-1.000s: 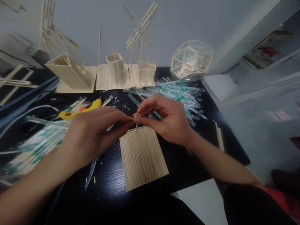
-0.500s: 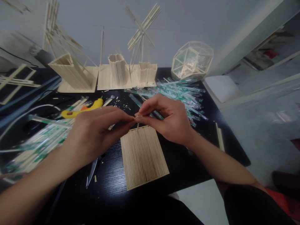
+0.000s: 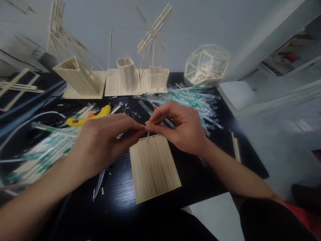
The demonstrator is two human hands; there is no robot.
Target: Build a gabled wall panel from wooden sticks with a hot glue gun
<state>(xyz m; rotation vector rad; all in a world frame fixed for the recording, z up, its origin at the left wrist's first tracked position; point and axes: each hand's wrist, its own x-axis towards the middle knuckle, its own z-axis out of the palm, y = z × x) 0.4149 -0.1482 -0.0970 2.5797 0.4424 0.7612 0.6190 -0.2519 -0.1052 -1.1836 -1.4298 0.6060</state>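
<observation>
My left hand [image 3: 107,137] and my right hand [image 3: 182,129] meet above the far edge of a flat panel of glued wooden sticks [image 3: 155,167]. Between the fingertips of both hands is a small wooden stick piece [image 3: 148,133]; a short length points down toward the panel, and its upper end is mostly hidden by the fingers. Both hands are closed in a pinch. The panel lies on the black table. Left of my left hand's knuckles rests a yellow glue gun [image 3: 100,115].
Wrapped chopsticks lie in piles at left [image 3: 50,154] and at the back right [image 3: 193,97]. Along the wall stand stick-built models [image 3: 126,75] and a faceted clear container [image 3: 207,65]. A sharp metal blade [image 3: 99,184] lies left of the panel; loose sticks [image 3: 236,147] are at right.
Both hands hold nearly the same pose over the panel. The whole view has shifted only very slightly.
</observation>
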